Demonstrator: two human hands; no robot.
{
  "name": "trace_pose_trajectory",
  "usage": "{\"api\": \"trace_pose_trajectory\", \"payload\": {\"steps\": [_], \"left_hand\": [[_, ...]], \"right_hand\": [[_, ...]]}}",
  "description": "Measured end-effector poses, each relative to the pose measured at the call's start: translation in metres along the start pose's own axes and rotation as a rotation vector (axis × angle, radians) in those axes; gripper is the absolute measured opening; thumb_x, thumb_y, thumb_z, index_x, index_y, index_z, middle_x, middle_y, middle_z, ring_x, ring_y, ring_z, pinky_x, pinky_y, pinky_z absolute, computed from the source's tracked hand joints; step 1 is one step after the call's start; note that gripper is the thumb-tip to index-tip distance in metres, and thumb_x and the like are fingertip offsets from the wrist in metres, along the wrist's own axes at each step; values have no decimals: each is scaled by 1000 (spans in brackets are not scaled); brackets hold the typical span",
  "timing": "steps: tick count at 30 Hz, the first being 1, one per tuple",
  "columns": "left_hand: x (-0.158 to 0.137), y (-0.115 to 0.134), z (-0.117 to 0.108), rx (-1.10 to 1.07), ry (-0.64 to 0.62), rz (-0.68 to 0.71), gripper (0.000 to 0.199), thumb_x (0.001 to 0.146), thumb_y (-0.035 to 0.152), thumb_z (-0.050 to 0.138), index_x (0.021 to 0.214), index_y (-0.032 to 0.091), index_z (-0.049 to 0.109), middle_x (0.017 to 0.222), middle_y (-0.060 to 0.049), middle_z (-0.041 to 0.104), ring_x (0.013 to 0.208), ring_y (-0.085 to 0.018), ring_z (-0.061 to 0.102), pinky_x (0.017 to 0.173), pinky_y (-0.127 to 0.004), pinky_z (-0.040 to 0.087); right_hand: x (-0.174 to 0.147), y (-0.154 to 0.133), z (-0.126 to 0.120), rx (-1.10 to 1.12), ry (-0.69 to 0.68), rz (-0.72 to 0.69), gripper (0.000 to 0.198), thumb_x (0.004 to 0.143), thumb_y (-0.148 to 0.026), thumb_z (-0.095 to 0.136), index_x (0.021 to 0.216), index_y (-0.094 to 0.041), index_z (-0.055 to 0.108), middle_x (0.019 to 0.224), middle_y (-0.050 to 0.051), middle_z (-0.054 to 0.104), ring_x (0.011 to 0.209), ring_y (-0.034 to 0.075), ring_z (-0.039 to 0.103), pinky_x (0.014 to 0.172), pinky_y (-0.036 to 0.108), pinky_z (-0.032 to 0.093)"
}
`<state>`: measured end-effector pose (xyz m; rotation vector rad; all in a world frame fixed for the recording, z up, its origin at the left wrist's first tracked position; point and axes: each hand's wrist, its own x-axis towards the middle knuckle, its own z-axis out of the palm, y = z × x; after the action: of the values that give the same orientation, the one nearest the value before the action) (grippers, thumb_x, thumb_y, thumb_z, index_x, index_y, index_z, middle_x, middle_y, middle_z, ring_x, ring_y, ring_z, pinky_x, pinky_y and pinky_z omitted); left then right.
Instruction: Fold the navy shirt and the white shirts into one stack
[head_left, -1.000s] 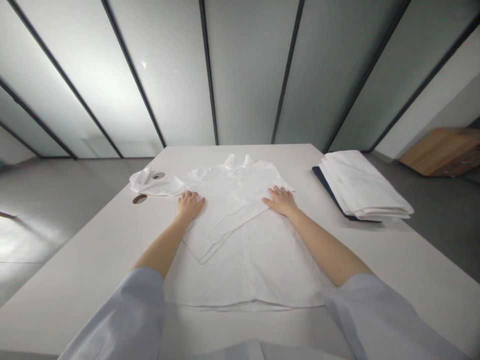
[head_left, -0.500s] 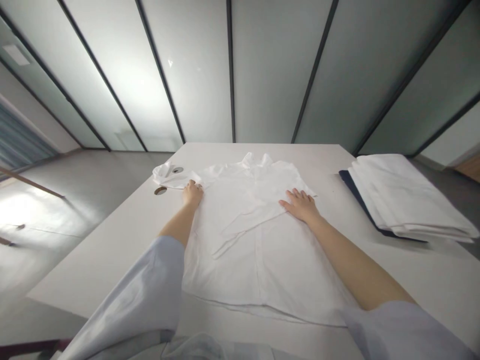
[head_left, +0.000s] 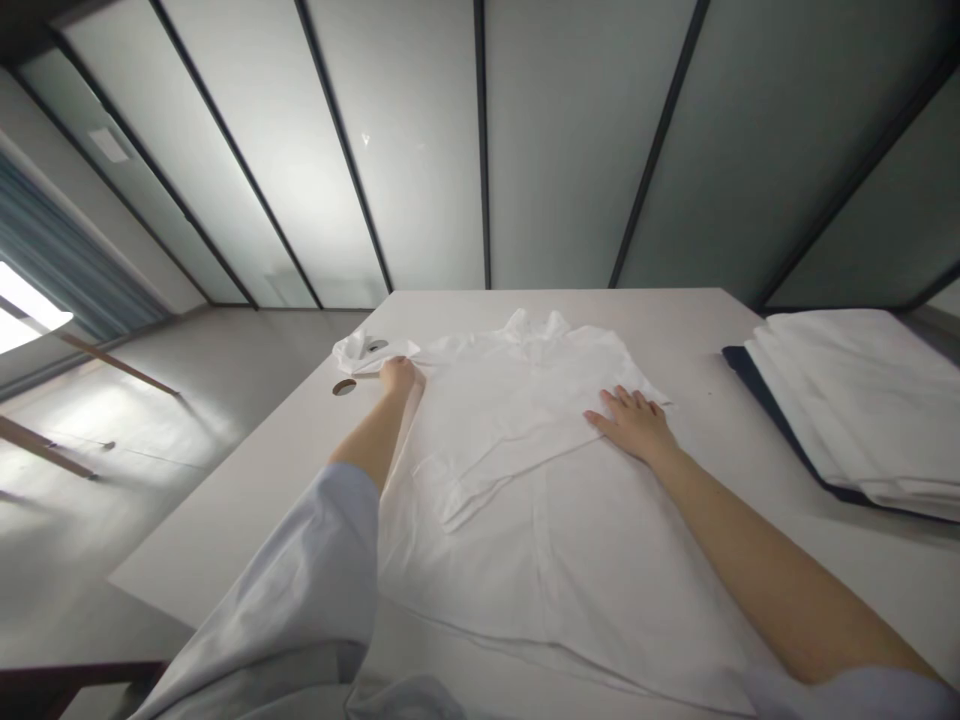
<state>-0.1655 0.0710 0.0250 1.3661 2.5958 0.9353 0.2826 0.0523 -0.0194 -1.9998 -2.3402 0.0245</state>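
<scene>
A white shirt (head_left: pixel 495 580) lies spread on the table with its collar at the far side. One sleeve is folded slantwise across its body; the other sleeve stretches out bunched to the left, by the table holes. My left hand (head_left: pixel 398 376) is closed on the shirt's left edge near the shoulder, lifting the cloth there a little. My right hand (head_left: pixel 634 424) rests flat on the right part of the shirt, over the top of the folded sleeve, fingers spread.
The white table (head_left: pixel 247 500) carries a stack of folded white cloth (head_left: pixel 877 400) on a dark board (head_left: pixel 780 425) at the right. A round hole (head_left: pixel 344 387) is cut in the tabletop at the left. Frosted glass panels (head_left: pixel 570 140) stand behind the table.
My left hand has closed on the shirt's left edge and raised it slightly. My right hand stays flat on the cloth. The view has turned a little to the left.
</scene>
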Motion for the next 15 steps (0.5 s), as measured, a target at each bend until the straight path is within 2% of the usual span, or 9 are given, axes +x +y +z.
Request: {"api": "trace_pose_trajectory", "payload": {"steps": [2,4,6,7,8,9,11,13,15], "left_hand": [[9,14,-1,-67,54,-29,48,94,30,27,91,11,71,86,-15,71,90,-29,66,77,-36,49],[11,33,-3,-103,181,-26,51,95,30,24,104,9,69,97,-17,70,101,-31,63,85,-39,48],[4,52,-1,-88,308,119,45,93,29,32,120,10,63,118,-18,65,123,-32,52,100,-43,41],[-5,62,2,-50,317,262,44,91,29,39,125,12,61,126,-17,61,131,-33,44,106,-45,36],[-16,71,6,1,250,449,44,88,31,45,127,14,60,130,-15,60,135,-32,39,110,-46,31],[-29,79,11,60,107,647,43,85,33,51,124,17,63,127,-14,62,135,-32,39,112,-47,29],[-57,91,25,201,-306,957,36,78,37,63,109,21,70,114,-10,68,126,-31,50,111,-43,32],[-81,96,38,284,-517,1003,32,77,39,64,105,23,71,111,-8,70,115,-28,59,104,-38,40],[-97,96,48,270,-522,916,37,81,42,61,113,24,67,118,-7,68,112,-27,61,100,-35,43]], "right_hand": [[0,-1,-1,1,-4,4,74,91,-68,25,147,-22,40,157,13,32,141,37,30,112,55,25],[-1,-2,-1,1,0,4,74,91,-67,26,147,-21,40,157,13,33,141,37,30,112,55,25],[-1,-2,-1,3,7,4,73,92,-66,27,147,-21,40,157,13,33,141,36,30,113,55,24],[0,-3,-1,5,8,5,72,92,-65,27,147,-20,40,156,13,33,141,36,30,113,55,24],[0,-3,-1,9,8,8,72,92,-65,28,147,-20,40,156,13,33,142,36,30,113,54,23],[0,-3,-1,13,10,8,72,92,-65,29,147,-20,40,156,13,33,142,36,30,113,54,23],[0,-2,0,21,16,2,71,91,-65,30,146,-21,41,156,14,34,141,36,31,113,55,24],[-1,-2,1,24,28,-6,69,92,-64,31,144,-22,43,155,14,36,140,36,32,112,55,24],[-1,-2,-1,19,38,-9,67,92,-64,32,143,-23,45,154,13,37,140,35,33,111,54,25]]}}
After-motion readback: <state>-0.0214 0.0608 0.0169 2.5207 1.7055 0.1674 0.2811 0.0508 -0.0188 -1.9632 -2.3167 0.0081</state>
